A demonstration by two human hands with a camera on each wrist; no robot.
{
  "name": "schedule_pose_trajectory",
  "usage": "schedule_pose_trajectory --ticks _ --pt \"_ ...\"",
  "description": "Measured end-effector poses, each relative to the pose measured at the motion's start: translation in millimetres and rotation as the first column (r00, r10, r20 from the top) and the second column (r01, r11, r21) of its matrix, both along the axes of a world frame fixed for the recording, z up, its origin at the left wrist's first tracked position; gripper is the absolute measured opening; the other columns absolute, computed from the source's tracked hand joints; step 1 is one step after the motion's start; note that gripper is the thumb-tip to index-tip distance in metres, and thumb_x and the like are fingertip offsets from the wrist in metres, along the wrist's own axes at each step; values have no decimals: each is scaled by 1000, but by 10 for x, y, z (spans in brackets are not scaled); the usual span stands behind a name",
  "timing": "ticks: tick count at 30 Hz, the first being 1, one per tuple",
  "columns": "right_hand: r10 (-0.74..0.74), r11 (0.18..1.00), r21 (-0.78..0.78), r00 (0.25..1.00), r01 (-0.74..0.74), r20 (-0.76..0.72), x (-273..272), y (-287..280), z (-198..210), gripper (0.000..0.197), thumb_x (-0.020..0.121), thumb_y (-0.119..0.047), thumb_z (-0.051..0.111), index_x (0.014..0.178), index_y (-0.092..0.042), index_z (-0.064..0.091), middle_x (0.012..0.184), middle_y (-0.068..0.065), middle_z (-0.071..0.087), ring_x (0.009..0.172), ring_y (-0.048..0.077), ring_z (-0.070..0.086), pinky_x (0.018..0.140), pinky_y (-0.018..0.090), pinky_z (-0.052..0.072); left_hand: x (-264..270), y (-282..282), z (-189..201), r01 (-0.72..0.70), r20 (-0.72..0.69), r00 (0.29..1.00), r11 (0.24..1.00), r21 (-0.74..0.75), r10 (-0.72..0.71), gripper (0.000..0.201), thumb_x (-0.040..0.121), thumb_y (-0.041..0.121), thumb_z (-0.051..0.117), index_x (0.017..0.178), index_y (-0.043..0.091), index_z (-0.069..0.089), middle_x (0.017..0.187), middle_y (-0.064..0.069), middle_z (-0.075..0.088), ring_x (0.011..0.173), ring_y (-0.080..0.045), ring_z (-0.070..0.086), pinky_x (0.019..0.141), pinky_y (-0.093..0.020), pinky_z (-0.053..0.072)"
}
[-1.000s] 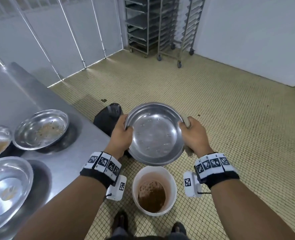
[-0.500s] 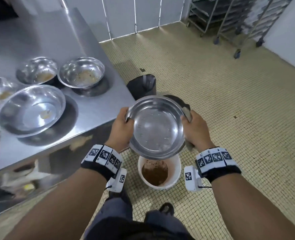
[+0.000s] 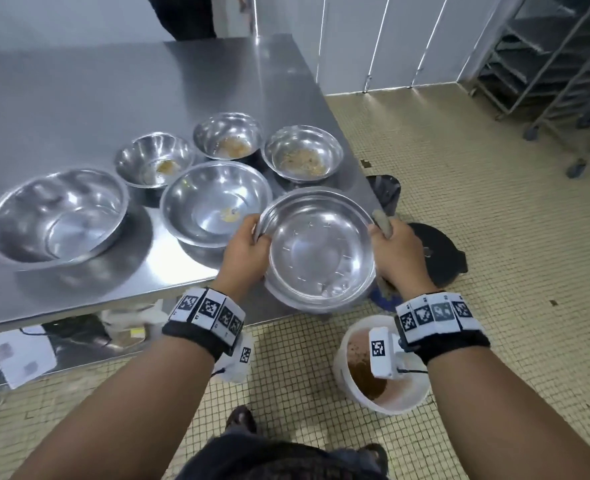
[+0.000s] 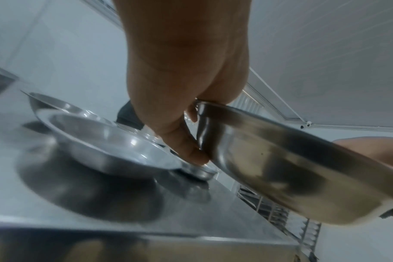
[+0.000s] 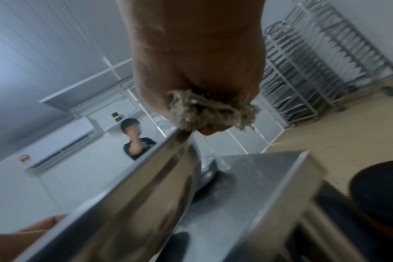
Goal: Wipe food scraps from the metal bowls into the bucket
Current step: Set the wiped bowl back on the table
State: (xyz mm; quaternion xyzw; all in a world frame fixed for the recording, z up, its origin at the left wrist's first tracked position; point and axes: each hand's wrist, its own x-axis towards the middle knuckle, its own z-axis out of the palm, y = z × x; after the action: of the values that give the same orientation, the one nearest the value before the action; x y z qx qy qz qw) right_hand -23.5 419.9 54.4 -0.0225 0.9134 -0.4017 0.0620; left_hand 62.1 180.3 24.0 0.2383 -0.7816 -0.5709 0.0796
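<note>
The head camera looks steeply down over both forearms at the bench [image 3: 79,98] and floor. Each wrist camera looks up close along its hand, sharing the held bowl [image 3: 321,251].

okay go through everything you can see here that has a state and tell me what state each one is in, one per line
held bowl: wiped clean, off the table, tilted
left hand: grips the bowl's left rim
right hand: grips the right rim and a rag
bucket: upright on the floor, brown scraps inside
three small bowls: on the table, scraps inside
middle bowl: small scrap left
far-left bowl: looks clean
</note>
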Motion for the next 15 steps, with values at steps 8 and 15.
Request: schedule_pose_trajectory --ticks 8,15 --pt "135 991 -18 990 -136 -28 -13 -1633 118 23 103 -38 51 106 -19 62 99 0 65 92 23 60 80 33 43 329 -1530 96 -152 -39 987 988 37 154 25 101 24 55 123 36 61 108 9 72 98 -12 70 80 -30 57" --pt "263 964 -29 965 -263 -17 -11 -2621 196 24 102 -37 50 100 -17 63 96 -1 66 84 17 59 71 30 40 653 -2337 227 -264 -18 964 962 -62 264 27 103 24 51 127 30 59 107 8 70 90 -8 68 68 -24 50"
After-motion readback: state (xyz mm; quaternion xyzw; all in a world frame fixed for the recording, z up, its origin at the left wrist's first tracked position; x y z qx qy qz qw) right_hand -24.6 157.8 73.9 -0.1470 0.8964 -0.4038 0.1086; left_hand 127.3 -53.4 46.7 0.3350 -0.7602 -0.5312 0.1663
